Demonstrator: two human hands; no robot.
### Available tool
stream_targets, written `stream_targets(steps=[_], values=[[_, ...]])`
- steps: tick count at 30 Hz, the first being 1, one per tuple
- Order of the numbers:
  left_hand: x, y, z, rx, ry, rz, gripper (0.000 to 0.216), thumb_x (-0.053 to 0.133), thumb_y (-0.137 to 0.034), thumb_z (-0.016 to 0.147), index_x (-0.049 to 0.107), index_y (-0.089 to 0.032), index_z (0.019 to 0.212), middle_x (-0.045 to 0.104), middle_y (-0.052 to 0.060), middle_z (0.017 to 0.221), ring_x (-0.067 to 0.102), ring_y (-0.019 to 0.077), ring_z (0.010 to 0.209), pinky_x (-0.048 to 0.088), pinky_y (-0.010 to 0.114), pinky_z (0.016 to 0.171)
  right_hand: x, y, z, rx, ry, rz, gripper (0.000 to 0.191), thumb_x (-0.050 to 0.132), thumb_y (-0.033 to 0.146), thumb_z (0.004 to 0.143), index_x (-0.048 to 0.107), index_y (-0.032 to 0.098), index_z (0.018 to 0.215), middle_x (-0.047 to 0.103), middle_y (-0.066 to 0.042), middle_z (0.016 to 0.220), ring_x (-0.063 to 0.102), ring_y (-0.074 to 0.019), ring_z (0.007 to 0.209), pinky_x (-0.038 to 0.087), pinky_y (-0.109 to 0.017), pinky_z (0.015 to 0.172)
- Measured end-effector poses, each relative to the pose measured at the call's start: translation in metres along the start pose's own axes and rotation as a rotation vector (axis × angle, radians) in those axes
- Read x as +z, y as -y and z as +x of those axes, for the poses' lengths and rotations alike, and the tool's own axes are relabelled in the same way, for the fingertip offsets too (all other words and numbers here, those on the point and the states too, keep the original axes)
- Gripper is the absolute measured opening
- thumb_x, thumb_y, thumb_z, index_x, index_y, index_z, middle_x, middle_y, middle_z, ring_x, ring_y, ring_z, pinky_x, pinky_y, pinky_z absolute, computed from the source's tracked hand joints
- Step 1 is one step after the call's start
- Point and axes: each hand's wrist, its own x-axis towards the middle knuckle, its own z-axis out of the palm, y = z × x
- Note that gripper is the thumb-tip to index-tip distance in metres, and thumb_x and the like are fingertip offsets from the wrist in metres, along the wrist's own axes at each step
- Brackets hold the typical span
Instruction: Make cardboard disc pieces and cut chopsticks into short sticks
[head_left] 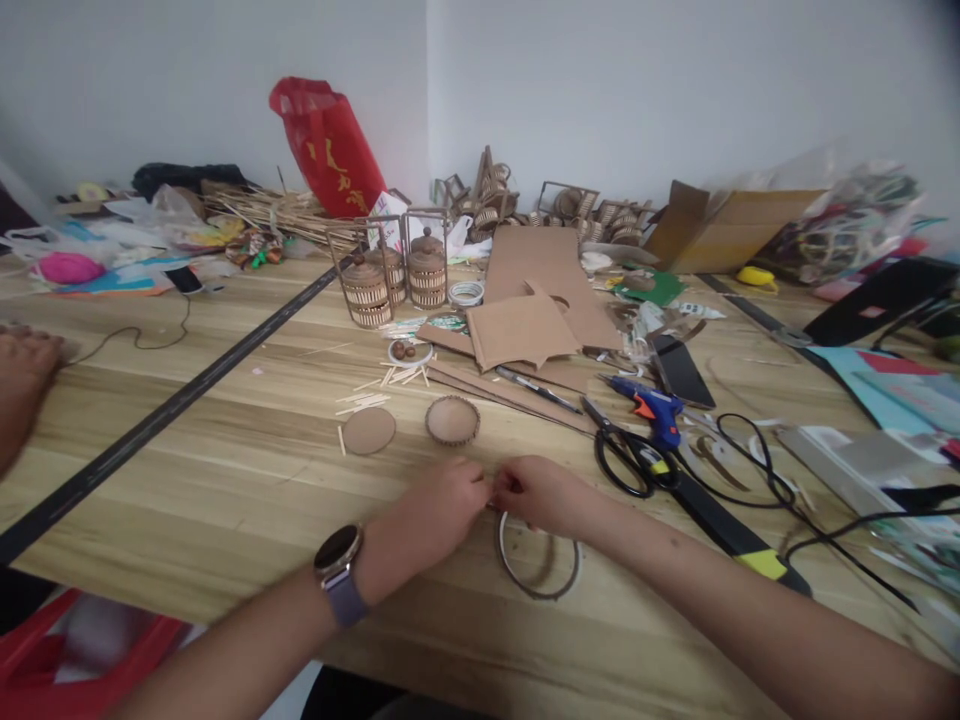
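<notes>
My curled left hand (456, 492) and right hand (541, 492) meet at the far rim of a thin, grey-white round hoop (577, 574); what they pinch I can't tell. Light, even pressure should keep it round.

Got one thin round hoop (517, 582): whitish band, darker edge, open centre. It's right in front of me, near edge toward my body, far-left rim up where my left hand (459, 500) and right hand (541, 495) meet. Rim's hidden there; can't tell if it's joined or lying fully flat.
</notes>
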Motion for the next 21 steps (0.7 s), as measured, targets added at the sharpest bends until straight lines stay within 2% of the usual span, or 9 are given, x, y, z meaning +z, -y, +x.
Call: stream_targets(steps=[3,6,10,16,19,21], values=[[0.001,0.005,0.004,0.071,0.012,0.034,0.03,0.038,-0.011,0.096,0.065,-0.013,0.083,0.063,0.005,0.084,0.056,0.0178,0.08,0.047,0.03,0.072,0.001,-0.003,0.002,-0.005,-0.002,0.014,0.014,0.056,0.016,0.081,0.067,0.016,0.074,0.058,0.002,0.058,0.052,-0.0091,0.051,0.029,-0.02,0.049],[0.005,0.009,0.001,0.116,-0.062,0.031,0.037,0.032,-0.01,0.097,0.065,-0.013,0.081,0.061,0.003,0.081,0.055,0.016,0.077,0.045,0.027,0.07,0.0,-0.004,-0.001,-0.01,-0.004,0.027,0.016,0.054,0.017,0.083,0.068,0.016,0.074,0.059,0.002,0.059,0.054,-0.0092,0.051,0.03,-0.02,0.049],[0.012,0.013,-0.004,0.143,-0.101,0.002,0.031,0.035,-0.011,0.097,0.065,-0.014,0.089,0.06,0.003,0.087,0.054,0.0169,0.081,0.045,0.027,0.073,-0.002,-0.007,-0.009,-0.034,0.001,0.089,0.022,0.048,0.018,0.087,0.069,0.017,0.082,0.063,0.002,0.063,0.055,-0.0097,0.05,0.033,-0.02,0.049],[0.015,0.017,-0.003,0.185,-0.084,0.016,0.025,0.04,-0.011,0.096,0.063,-0.014,0.086,0.058,0.004,0.083,0.052,0.0174,0.08,0.044,0.029,0.07,0.007,-0.03,-0.018,-0.198,-0.091,0.244,0.024,0.049,0.018,0.085,0.072,0.019,0.091,0.071,-0.002,0.083,0.061,-0.0158,0.077,0.042,-0.022,0.067],[0.016,0.018,-0.003,0.175,-0.081,0.005,0.027,0.038,-0.013,0.097,0.061,-0.015,0.082,0.057,0.003,0.081,0.051,0.017,0.079,0.043,0.028,0.069,0.009,-0.041,-0.021,-0.162,-0.052,0.38,0.024,0.047,0.025,0.087,0.068,0.017,0.095,0.064,0.0,0.07,0.056,-0.0143,0.066,0.04,-0.022,0.061],[0.016,0.018,-0.003,0.171,-0.085,-0.004,0.028,0.038,-0.013,0.097,0.06,-0.015,0.08,0.056,0.003,0.08,0.05,0.0167,0.078,0.043,0.028,0.068,0.007,-0.047,-0.023,-0.11,-0.059,0.382,0.023,0.047,0.03,0.088,0.064,0.016,0.081,0.056,0.002,0.061,0.049,-0.0128,0.059,0.036,-0.022,0.056]])
